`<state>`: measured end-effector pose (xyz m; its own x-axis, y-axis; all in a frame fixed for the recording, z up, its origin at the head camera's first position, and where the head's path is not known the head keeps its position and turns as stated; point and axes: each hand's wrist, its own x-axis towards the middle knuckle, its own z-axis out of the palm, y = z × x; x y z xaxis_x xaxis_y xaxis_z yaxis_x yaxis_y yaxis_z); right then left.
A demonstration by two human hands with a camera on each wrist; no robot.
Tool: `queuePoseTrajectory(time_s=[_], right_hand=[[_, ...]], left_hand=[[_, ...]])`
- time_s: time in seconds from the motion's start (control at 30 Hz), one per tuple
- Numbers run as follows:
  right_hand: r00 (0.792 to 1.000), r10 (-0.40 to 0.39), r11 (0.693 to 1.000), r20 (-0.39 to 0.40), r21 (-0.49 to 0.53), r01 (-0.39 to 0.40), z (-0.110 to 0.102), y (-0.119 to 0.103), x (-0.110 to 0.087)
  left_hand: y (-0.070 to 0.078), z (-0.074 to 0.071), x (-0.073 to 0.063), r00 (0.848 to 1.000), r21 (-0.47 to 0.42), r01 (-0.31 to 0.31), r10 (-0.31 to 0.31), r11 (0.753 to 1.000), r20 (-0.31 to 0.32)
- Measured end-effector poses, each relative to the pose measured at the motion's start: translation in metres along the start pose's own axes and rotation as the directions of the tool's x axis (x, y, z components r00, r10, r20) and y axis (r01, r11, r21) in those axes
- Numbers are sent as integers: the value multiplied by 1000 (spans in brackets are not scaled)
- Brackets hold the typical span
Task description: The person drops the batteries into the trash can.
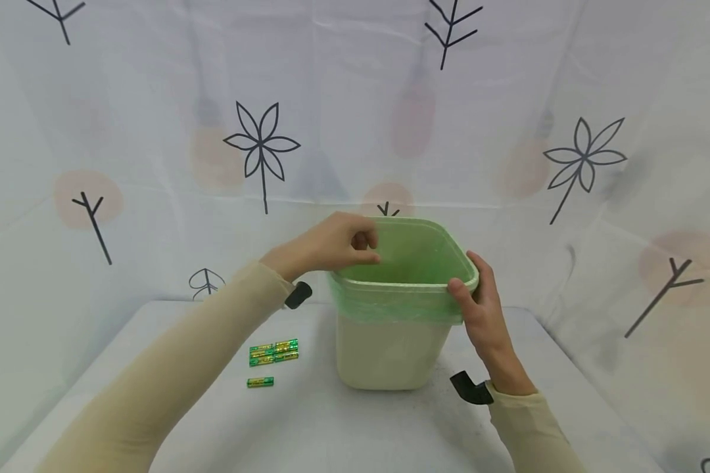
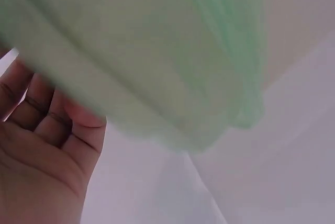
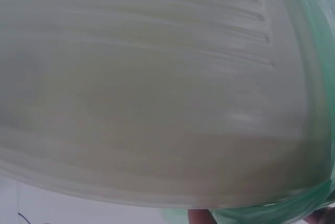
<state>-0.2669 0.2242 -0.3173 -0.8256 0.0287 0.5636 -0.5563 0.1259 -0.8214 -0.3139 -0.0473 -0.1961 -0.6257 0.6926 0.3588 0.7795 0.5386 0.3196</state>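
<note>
A pale cream trash bin [image 1: 390, 355] stands upright on the table, lined with a thin green trash bag [image 1: 402, 302] folded over its rim. My right hand [image 1: 486, 322] grips the rim's right corner through the bag, the thumb in front and the fingers along the outer side. Over the left part of the opening, my left hand [image 1: 349, 240] has loosely bent fingers with a gap between them and the thumb. No object shows in it. In the left wrist view the bag [image 2: 235, 51] and the bin's side are close beside that hand.
Left of the bin, several green and gold batteries [image 1: 274, 353] lie together in rows. A single battery [image 1: 260, 382] lies apart, nearer to me. A white cloth [image 1: 355, 131] printed with dark plant drawings hangs behind the table [image 1: 307, 433].
</note>
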Motion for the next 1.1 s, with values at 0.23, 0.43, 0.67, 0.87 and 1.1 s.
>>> queuePoseTrajectory(time_s=[0.23, 0.43, 0.67, 0.87, 1.1], right_hand=[[1000, 3, 1000, -2, -21, -3, 1, -1, 0], [1000, 1, 1000, 2, -12, -1, 1, -2, -1], [1000, -3, 1000, 4, 5, 3, 2, -3, -1], [1000, 7, 1000, 8, -16, -7, 2, -3, -2], [1000, 2, 1000, 6, 1, -2, 1, -3, -3]], left_hand=[[-16, -26, -40, 995, 8, 39, -38, 999, -97], [-31, -34, -72, 989, 49, 109, -104, 993, -108], [-48, -22, -103, 981, 62, 184, -179, 981, -73], [-66, 5, -129, 981, 35, 192, -191, 981, -39], [-87, 45, -159, 963, 2, 266, -266, 964, 35]])
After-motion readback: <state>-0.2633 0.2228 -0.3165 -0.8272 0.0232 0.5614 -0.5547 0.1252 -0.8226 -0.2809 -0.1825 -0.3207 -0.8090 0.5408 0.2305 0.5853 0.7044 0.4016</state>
